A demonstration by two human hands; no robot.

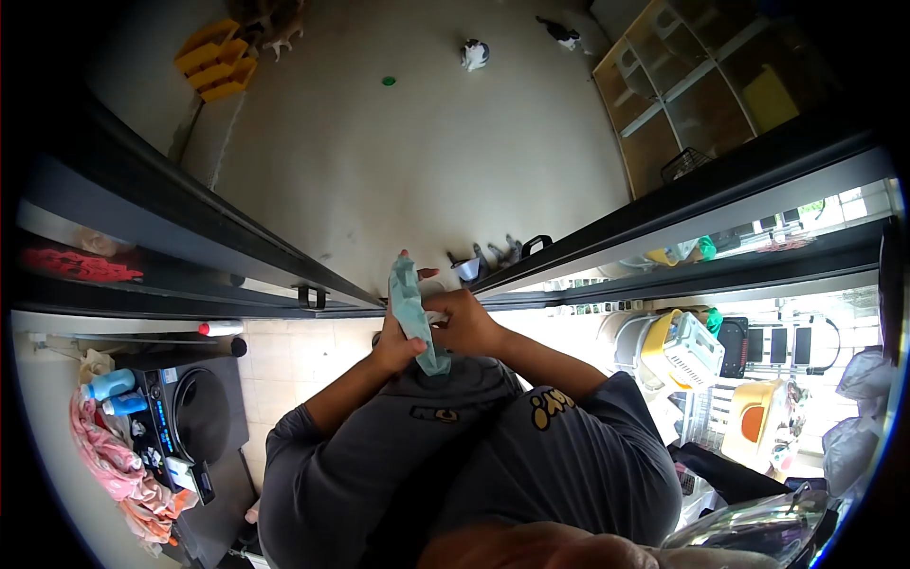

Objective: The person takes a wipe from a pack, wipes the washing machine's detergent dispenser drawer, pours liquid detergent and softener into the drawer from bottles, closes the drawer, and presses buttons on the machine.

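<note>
My left hand (393, 353) is wrapped around a crumpled, pale green sheet (406, 308) that looks like a thin plastic bag. Its thumb lies across the near side, and fingertips show past the far end. My right hand (464, 322) meets the sheet from the right with curled fingers, pinching at its edge; the fingertips are partly hidden. Both hands are in front of my grey shirt, close to the gap between two dark-framed sliding door panels. A small whitish thing (438, 284) shows just beyond the hands, too covered to name.
Black door frames (313, 297) stand on both sides. Beyond them, a black-and-white cat (474, 55) and another cat (559, 34) are on the grey floor, near yellow stacked bins (216, 62) and a shelf (682, 85). A washing machine (199, 408) stands left; pet carriers (682, 351) are right.
</note>
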